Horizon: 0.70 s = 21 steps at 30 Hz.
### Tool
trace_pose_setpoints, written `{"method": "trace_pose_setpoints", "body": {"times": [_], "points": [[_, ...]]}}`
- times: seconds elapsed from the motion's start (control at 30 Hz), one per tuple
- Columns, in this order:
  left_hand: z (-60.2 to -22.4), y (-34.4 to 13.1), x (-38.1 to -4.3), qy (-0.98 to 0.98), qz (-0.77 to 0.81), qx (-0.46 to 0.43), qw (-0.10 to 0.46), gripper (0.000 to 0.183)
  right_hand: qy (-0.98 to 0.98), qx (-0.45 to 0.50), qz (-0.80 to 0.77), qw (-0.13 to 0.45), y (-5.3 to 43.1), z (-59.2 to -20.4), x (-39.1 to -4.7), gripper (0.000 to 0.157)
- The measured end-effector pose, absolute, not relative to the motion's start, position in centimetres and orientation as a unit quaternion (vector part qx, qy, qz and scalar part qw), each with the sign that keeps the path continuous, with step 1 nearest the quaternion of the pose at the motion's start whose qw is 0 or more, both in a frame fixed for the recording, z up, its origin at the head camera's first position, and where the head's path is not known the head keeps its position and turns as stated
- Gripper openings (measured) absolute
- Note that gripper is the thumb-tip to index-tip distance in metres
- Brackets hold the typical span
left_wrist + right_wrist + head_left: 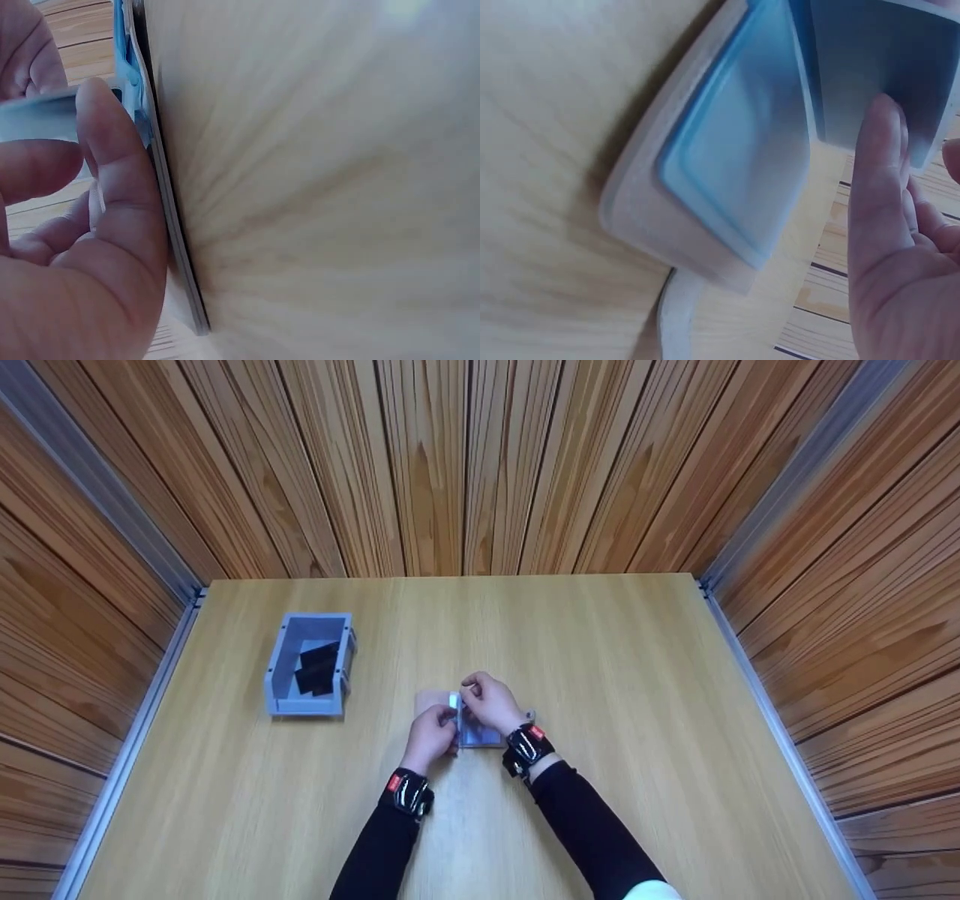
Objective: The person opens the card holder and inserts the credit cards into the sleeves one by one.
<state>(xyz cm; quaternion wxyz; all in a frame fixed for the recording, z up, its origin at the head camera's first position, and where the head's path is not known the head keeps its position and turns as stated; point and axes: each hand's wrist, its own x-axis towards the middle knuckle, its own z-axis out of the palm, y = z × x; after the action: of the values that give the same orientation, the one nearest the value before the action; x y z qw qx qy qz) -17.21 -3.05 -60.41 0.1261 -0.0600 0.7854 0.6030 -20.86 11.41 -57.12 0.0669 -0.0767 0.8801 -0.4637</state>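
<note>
A small card holder with a pale pinkish cover (430,700) lies spread open on the table in the head view. Bluish clear plastic sleeves (742,150) are bound inside it. One sleeve page (855,67) stands up from the middle, greyish within. My left hand (430,737) pinches this raised page between thumb and index finger, low beside the cover. On the other side, my right hand (491,705) has curled fingers at the page's top edge; in the right wrist view a finger (881,142) lies against its face. A pale strap (676,311) sticks out from the holder's right side.
A grey-blue plastic bin (306,706) stands on the table at the left, with several flat black pieces (318,669) in it. Wood-patterned walls (435,472) and metal rails (780,757) border the table (637,675).
</note>
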Motion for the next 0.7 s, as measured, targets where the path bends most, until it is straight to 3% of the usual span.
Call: {"method": "trace_pose_setpoints", "body": {"times": [0.43, 0.7], "points": [[-60.2, -3.9, -17.2, 0.79, 0.599, -0.088, 0.094, 0.026, 0.881, -0.091, -0.454, 0.097, 11.2, -58.3, -20.3, 0.023], [-60.4, -4.1, -17.3, 0.791, 0.597, -0.092, 0.099, 0.027, 0.927, -0.136, -0.35, -0.017, 12.5, -58.2, -19.8, 0.021]]}}
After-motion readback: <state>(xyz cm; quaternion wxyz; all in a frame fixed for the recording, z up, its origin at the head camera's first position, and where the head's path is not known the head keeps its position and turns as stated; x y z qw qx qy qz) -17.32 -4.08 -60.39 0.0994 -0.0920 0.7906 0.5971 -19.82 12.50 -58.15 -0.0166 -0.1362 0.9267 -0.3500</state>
